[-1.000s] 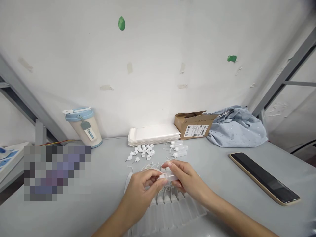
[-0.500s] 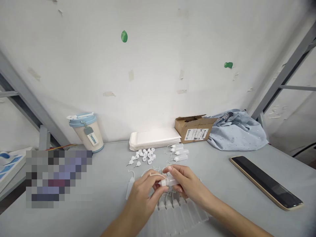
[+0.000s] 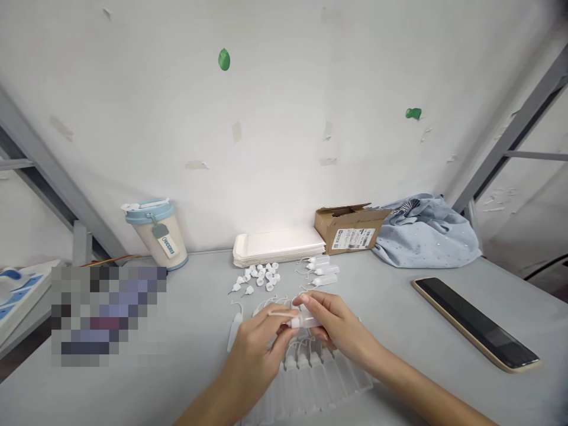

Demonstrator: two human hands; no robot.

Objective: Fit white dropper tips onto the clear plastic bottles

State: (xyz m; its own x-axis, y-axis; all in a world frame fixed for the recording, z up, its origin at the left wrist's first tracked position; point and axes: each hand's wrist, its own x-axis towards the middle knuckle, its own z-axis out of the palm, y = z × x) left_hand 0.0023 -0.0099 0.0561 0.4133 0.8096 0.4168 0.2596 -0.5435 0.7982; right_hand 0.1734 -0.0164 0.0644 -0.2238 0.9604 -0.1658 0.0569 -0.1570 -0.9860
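- In the head view, the left hand is pinching a white cap between thumb and fingers.
- The right hand is gripping the clear bottle behind that cap; the two hands are working close together, each closed on its own part.
- The bottle is lying nearly sideways above the surface, its capped end pointing left and a thin strap arching over the left fingers.
- Below the hands, a row of bottles is lying side by side, necks pointing away from the person.
- Beyond them, loose caps are sitting in a small heap, with three bottles lying to their right.
- The step in hand is probably the fitting or tightening of the cap; how firmly it is seating, I cannot tell.
- The next move is likely calling for a steady right grip without squeezing the soft-looking wall, the left fingers keeping the cap in line with the neck and clear of the strap.
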